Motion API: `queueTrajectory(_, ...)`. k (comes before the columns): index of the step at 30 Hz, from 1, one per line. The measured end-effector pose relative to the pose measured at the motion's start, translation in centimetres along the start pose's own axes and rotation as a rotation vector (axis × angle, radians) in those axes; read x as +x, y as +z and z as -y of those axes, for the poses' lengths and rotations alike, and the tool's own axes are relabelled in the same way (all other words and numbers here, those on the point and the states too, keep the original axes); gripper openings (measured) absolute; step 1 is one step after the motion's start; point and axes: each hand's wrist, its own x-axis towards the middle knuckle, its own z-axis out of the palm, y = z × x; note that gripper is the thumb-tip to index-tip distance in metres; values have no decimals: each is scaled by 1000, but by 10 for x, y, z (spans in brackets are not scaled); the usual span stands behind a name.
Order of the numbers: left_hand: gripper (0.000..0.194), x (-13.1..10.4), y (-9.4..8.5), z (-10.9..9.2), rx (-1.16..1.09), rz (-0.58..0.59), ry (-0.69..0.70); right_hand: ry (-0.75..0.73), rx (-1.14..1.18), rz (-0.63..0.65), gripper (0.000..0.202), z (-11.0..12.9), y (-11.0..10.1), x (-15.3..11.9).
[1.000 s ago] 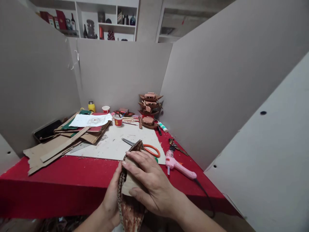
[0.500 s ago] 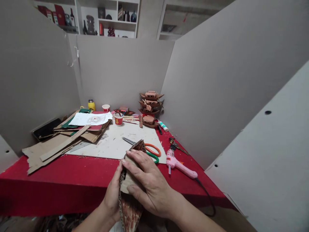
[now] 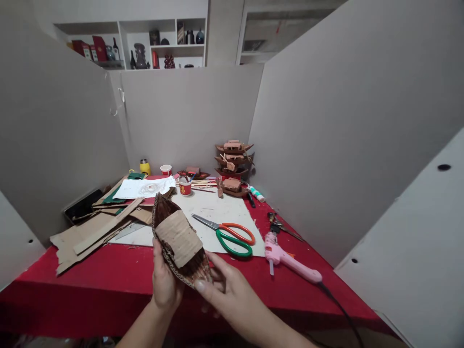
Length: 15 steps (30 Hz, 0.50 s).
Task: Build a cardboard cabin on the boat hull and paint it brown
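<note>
a brown cardboard boat (image 3: 179, 241) is held between both hands above the front edge of the red bench (image 3: 108, 270). its side is cradled in the half-curled grip of the left hand (image 3: 166, 280); its near end is pinched between thumb and fingers of the right hand (image 3: 224, 285). both forearms are angled inward.
</note>
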Motion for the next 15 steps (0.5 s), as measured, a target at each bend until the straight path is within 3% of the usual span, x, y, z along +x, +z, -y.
queueTrajectory(3, 41, 3, -7, 5, 96, 15, 40, 8, 105, -10, 50, 2, -4, 9)
queueTrajectory(6, 42, 5, -17, -5, 232, 91, 100, -11, -20, -56, 44, 4, -26, 15)
queueTrajectory(10, 57, 14, -27, -43, 534, 123, 237, -79, -449, -106, 34, 10, -62, 15)
queueTrajectory(12, 60, 20, -28, -65, 723, 113, 377, -98, -638, -86, 30, 14, -75, 13)
queueTrajectory(15, 45, 29, -24, -90, 1084, 129, 440, -67, -778, -29, 31, 18, -83, 12)
